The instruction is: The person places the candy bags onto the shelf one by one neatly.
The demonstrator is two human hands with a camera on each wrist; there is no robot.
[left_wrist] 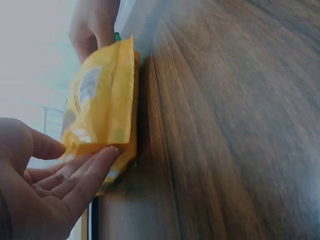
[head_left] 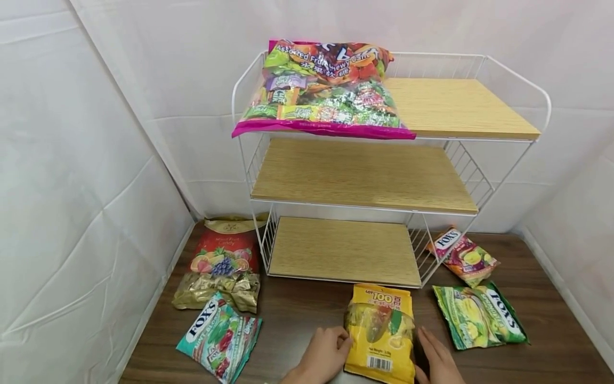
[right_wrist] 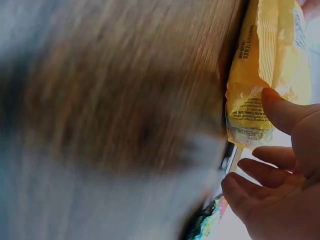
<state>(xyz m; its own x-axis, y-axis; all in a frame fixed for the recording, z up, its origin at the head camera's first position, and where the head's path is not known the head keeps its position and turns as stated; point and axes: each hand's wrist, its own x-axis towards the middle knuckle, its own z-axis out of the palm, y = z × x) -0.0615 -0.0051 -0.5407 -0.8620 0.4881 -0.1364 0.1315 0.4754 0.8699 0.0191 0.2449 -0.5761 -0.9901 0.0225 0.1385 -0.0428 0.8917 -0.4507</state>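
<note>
Yellow bag (head_left: 380, 333): between my hands, barcode end nearest me;
Left hand (head_left: 323, 349): fingers loosely parted, against its side;
Right hand (head_left: 437, 358): fingers wide, thumb touching it.

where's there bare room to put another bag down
Free: middle shelf; bottom shelf; top shelf right of the chewy candy bag; table between teal bag and left hand. Crowded: around the yellow bag, with right hand beside it; table's right, with green bag and purple bag; table's left, with red bag behind teal bag.

Glossy, crinkled plastic yellow packet (head_left: 381, 333); smooth, wood-grained tabletop (head_left: 295, 306).
</note>
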